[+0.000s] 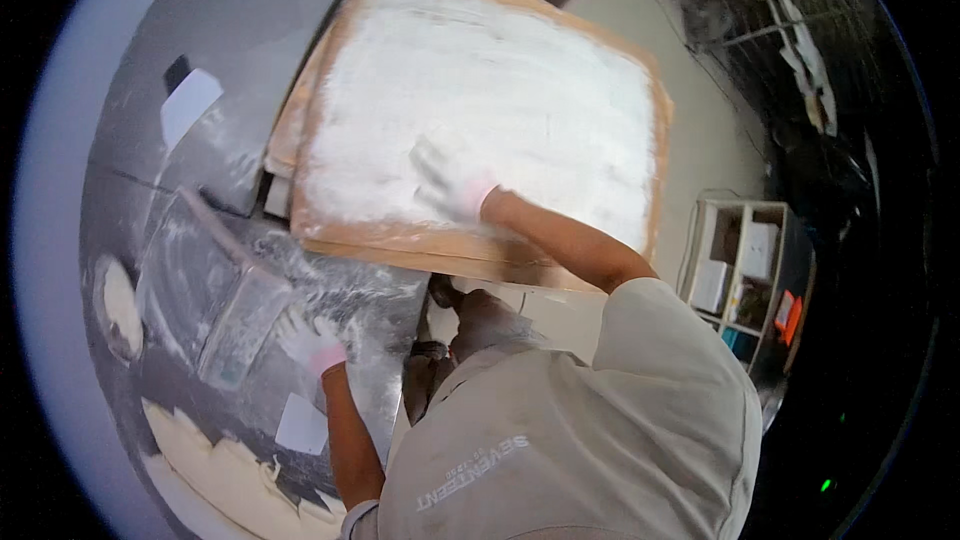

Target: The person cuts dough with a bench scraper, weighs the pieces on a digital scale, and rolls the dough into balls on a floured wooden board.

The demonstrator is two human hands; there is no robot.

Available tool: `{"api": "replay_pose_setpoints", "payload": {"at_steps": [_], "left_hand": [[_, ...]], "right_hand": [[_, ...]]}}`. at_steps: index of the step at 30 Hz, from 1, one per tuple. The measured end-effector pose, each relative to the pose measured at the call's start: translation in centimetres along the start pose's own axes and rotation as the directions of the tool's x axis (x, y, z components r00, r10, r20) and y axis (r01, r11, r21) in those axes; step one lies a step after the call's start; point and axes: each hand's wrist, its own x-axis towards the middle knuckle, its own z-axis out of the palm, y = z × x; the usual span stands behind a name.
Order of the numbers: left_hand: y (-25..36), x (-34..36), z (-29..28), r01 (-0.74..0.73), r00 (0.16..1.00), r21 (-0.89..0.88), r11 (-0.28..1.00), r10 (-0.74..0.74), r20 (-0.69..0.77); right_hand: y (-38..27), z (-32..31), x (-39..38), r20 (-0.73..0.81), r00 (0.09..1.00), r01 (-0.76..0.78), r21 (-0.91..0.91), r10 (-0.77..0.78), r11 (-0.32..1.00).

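Your right hand (448,185), gloved in white with pink cuff, is over the brown board (415,252), whose upper face carries a white powder layer (490,70); its fingers are spread and I see nothing held in them; because of the blur, I cannot tell if it touches the powder; your left hand (310,342), in similar glove, is opened with fingers apart, just beside the see-through container (238,332); whether it touches this, I cannot tell; nearer to you than this hand, a white card (302,424) lies on the counter (375,290).
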Motion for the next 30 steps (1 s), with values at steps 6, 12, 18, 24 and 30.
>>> {"api": "replay_pose_setpoints", "payload": {"at_steps": [6, 12, 18, 24, 30], "left_hand": [[0.5, 0.0, -0.6, 0.030, 0.999, 0.024, 0.999, -0.031, 0.038], [-1.6, -0.8, 0.3, 0.066, 0.985, 0.019, 0.998, -0.068, 0.160], [-4.0, -4.8, 2.4, 0.082, 0.997, -0.169, 0.982, -0.079, 0.025], [-12.0, -10.5, -3.8, 0.218, 0.975, -0.310, 0.925, -0.220, 0.028], [-23.3, -22.6, -9.9, 0.357, 0.901, 0.011, 0.934, -0.348, 0.259]], "right_hand": [[14.8, -3.1, -12.8, -0.297, 0.718, -0.667, -0.034, 0.629, 0.745], [9.8, 4.8, -21.8, -0.323, 0.602, -0.705, 0.214, 0.730, 0.676], [7.2, 9.6, -20.4, -0.404, 0.773, -0.418, 0.257, 0.490, 0.871], [-15.3, 8.9, -8.0, -0.229, 0.965, 0.004, 0.499, 0.127, 0.867], [-32.4, 21.6, -10.4, 0.390, 0.912, -0.232, 0.749, -0.130, 0.621]]}}
